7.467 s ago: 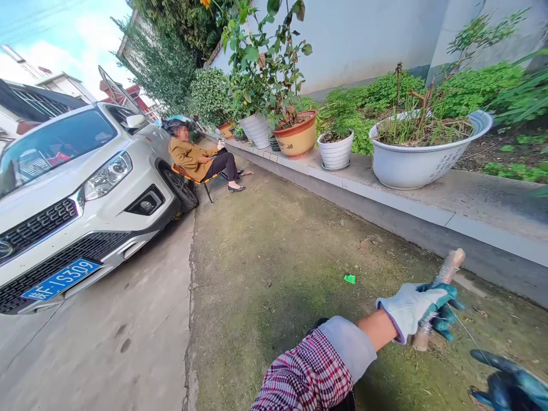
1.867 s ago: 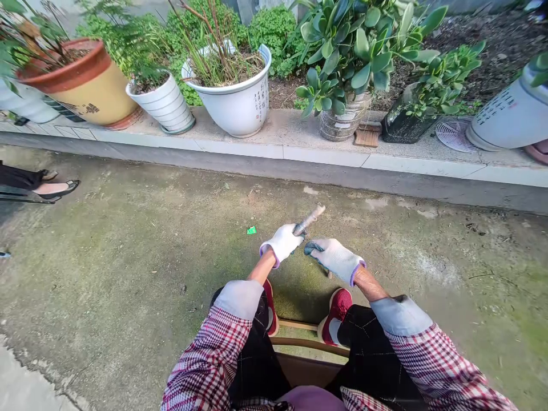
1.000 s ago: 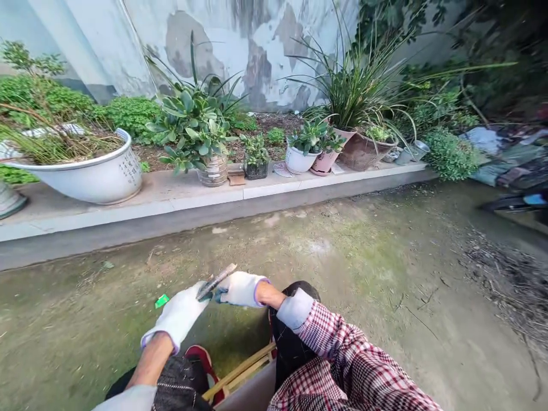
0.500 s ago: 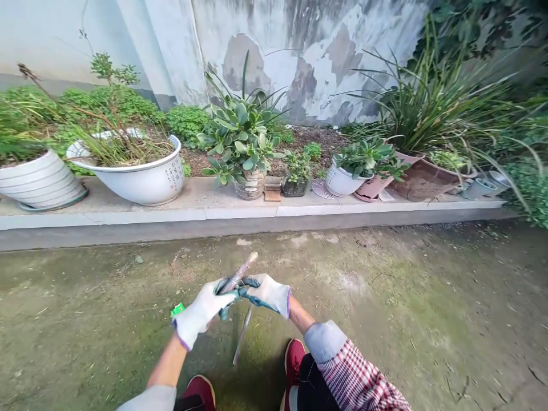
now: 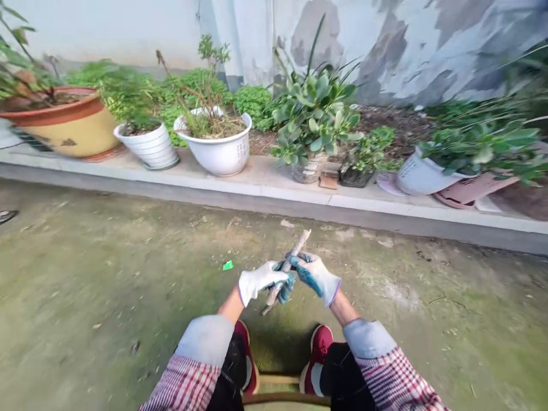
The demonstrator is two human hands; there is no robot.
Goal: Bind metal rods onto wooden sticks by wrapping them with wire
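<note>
Teal-palmed, the left hand (image 5: pixel 266 278) clasps the stick (image 5: pixel 299 243), mid-frame; the right hand (image 5: pixel 315 276) bunches against it — clamped or not, I cannot tell. A loosened left grasp could let it twist or drop.

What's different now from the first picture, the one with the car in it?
The right hand was apart from the stick; now it has moved in to the stick's upper part. The camera view has turned, so the car is out of sight. The left hand still holds the stick, and the green scrap still lies on the ground.
</note>
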